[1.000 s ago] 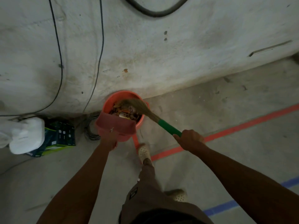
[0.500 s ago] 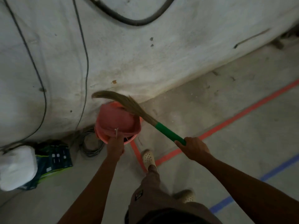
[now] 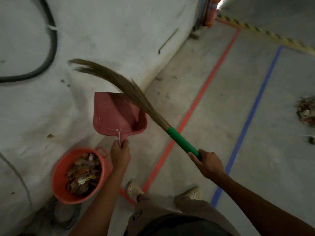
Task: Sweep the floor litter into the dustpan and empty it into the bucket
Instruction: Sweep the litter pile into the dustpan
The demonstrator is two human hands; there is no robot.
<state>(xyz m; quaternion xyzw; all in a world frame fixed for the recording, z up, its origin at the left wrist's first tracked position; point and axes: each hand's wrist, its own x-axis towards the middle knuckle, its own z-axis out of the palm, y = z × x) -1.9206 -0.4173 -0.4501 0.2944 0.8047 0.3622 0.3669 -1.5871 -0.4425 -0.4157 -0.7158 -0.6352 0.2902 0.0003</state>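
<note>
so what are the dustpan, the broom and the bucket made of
Dustpan: probably moulded plastic, smooth pink with faint sheen. Broom: tan straw-like fibres fanning out, bound into a glossy green sleeve, likely plastic. Bucket: orange plastic, judging by its smooth moulded rim.

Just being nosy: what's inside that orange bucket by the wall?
The bucket holds a heap of litter: brownish dry leaves mixed with orange, yellow and white scraps. The heap hides the bucket's bottom and whatever lies deeper.
</note>
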